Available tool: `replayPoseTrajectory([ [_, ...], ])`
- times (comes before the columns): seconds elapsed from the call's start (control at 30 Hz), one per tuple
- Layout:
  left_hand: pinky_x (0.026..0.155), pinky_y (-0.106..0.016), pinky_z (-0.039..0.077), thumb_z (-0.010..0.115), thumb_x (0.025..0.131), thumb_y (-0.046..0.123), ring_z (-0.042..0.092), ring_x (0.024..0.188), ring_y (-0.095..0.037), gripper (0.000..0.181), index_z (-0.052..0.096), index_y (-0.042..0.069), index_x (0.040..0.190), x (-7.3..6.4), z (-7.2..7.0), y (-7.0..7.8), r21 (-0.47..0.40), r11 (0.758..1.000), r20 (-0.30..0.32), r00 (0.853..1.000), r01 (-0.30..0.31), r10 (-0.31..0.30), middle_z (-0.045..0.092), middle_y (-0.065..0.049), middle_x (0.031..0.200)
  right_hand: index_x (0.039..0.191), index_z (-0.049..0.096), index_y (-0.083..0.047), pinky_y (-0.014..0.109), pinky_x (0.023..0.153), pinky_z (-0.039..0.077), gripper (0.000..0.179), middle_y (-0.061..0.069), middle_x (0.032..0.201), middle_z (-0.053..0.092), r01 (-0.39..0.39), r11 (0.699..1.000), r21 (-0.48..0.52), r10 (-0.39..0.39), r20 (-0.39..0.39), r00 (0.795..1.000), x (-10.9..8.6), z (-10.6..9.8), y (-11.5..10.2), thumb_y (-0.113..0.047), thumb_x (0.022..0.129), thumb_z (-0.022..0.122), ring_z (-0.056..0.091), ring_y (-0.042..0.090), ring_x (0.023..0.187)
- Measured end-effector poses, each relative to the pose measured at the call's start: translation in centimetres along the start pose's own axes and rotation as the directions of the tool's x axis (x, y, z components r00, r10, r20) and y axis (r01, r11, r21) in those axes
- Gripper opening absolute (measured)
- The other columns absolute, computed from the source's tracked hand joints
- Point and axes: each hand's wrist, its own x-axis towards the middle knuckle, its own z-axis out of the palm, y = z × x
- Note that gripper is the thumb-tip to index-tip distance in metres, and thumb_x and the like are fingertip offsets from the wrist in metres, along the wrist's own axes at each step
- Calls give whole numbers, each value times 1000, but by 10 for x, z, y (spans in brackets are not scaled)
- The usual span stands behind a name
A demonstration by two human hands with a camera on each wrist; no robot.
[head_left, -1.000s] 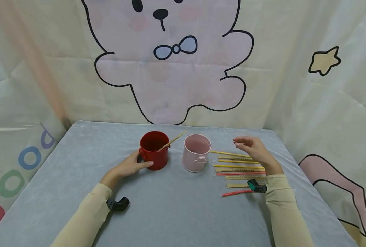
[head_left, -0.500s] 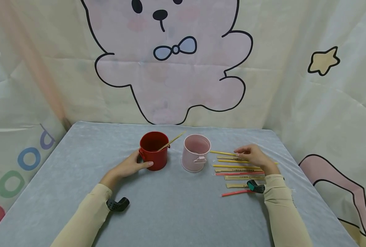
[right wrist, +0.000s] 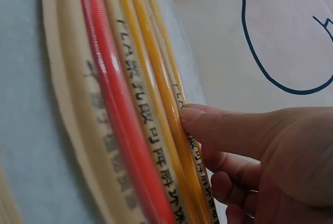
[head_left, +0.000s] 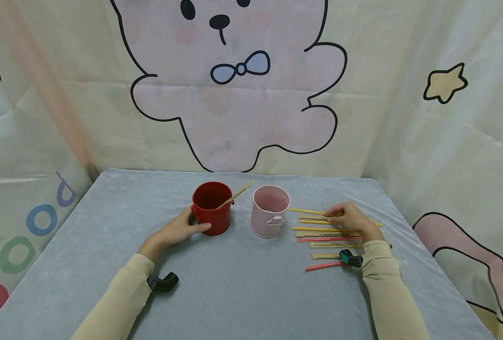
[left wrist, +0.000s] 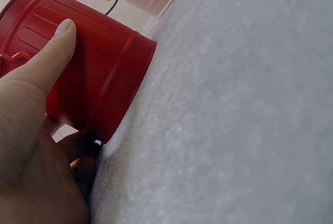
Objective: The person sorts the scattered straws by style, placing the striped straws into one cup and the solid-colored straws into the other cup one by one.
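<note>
My left hand (head_left: 179, 230) grips a small red bucket (head_left: 217, 219), thumb along its near side and the other fingers behind. In the left wrist view the red bucket (left wrist: 99, 52) has its base at the cloth. A paper-wrapped straw (head_left: 238, 192) leans out over its rim. On the right, my right hand (head_left: 353, 219) is down at the far part of a row of straws. The right wrist view shows its thumb and fingers pinching a printed paper-wrapped straw (right wrist: 197, 156), close beside a yellow straw (right wrist: 156, 47).
A pink bucket (head_left: 265, 224) stands between the red one and the straws. The row also has a red straw (head_left: 328, 239), a nearer red straw (head_left: 323, 266) and several yellow and paper-wrapped ones. A blue-grey cloth (head_left: 243, 293) covers the table, with printed curtains behind.
My right hand has come down from above the straws onto the far part of the row, its fingertips now at a paper-wrapped straw. The left hand stays on the red bucket.
</note>
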Motion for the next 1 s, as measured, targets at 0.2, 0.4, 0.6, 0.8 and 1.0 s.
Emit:
replayPoseTrajectory([
  [0.2, 122, -65, 20, 72, 94, 32, 30, 148, -37, 79, 29, 9, 156, 0, 0, 0, -4, 1000, 3, 1000, 8, -8, 38, -15, 159, 105, 73, 8, 26, 68, 50, 17, 25, 102, 73, 39, 999, -23, -39, -8, 999, 2, 2, 0, -3, 94, 69, 59, 15, 81],
  [0.4, 122, -66, 19, 71, 94, 34, 28, 149, -36, 80, 28, 9, 157, -1, 0, 0, -15, 999, 10, 1000, 30, -29, 36, -14, 160, 95, 73, 4, 25, 67, 49, 8, 17, 91, 72, 84, 995, -56, -85, -14, 996, 5, 4, 0, -1, 95, 66, 58, 14, 78],
  [0.6, 122, -65, 21, 71, 95, 32, 29, 148, -36, 77, 30, 9, 155, 0, 0, 0, -31, 999, 11, 1000, 23, -22, 39, -14, 157, 97, 73, 6, 27, 68, 50, 10, 19, 92, 72, 82, 994, -68, -82, -8, 997, 4, 5, -2, -2, 94, 68, 59, 15, 79],
  [0.8, 122, -66, 20, 71, 95, 32, 30, 148, -36, 77, 30, 9, 155, 0, 0, 0, -25, 1000, 7, 1000, 14, -14, 39, -14, 158, 95, 72, 6, 26, 66, 50, 8, 18, 90, 72, 87, 995, -55, -87, -2, 996, 5, 6, -3, 0, 93, 68, 59, 13, 77],
  [1.0, 122, -66, 19, 71, 95, 33, 28, 149, -36, 78, 29, 9, 156, 2, 0, -1, -14, 1000, 15, 1000, 23, -23, 37, -14, 159, 91, 71, 2, 24, 64, 46, 5, 15, 87, 70, 124, 990, -69, -126, -23, 992, 6, 2, -4, -1, 93, 68, 53, 10, 72],
])
